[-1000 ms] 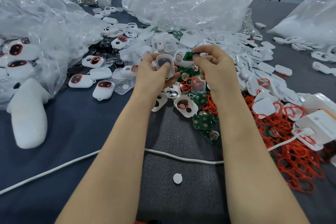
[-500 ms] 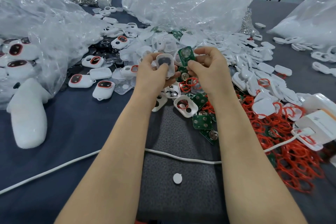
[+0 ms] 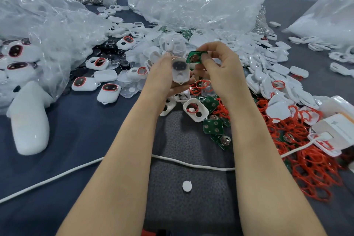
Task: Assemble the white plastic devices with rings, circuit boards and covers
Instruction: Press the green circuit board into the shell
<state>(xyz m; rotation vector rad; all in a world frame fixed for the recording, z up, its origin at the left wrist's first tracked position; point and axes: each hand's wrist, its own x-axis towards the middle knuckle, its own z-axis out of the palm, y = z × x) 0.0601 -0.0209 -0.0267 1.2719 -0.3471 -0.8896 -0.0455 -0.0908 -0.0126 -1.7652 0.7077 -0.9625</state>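
Observation:
My left hand [image 3: 162, 76] holds a white plastic shell [image 3: 180, 70] upright, its hollow side toward me, a translucent pad with dark spots inside. My right hand [image 3: 220, 71] pinches a green circuit board [image 3: 195, 57] just above and right of the shell, a small gap between them. Below my hands lie another white shell [image 3: 195, 110] with a red ring in it, loose green boards [image 3: 213, 126] and a heap of red rings [image 3: 306, 149]. Finished devices with red rings [image 3: 108, 92] sit to the left.
Crumpled clear bags [image 3: 191, 4] cover the back and left of the table. White covers [image 3: 268, 74] are piled on the right. A white cable [image 3: 191, 164] crosses under my forearms to a white box [image 3: 337, 130]. A white foam piece [image 3: 28, 120] lies left, a white disc [image 3: 187, 186] near me.
My right hand lifted the green circuit board out of the pile and turned it toward the shell. My left hand kept the shell almost still.

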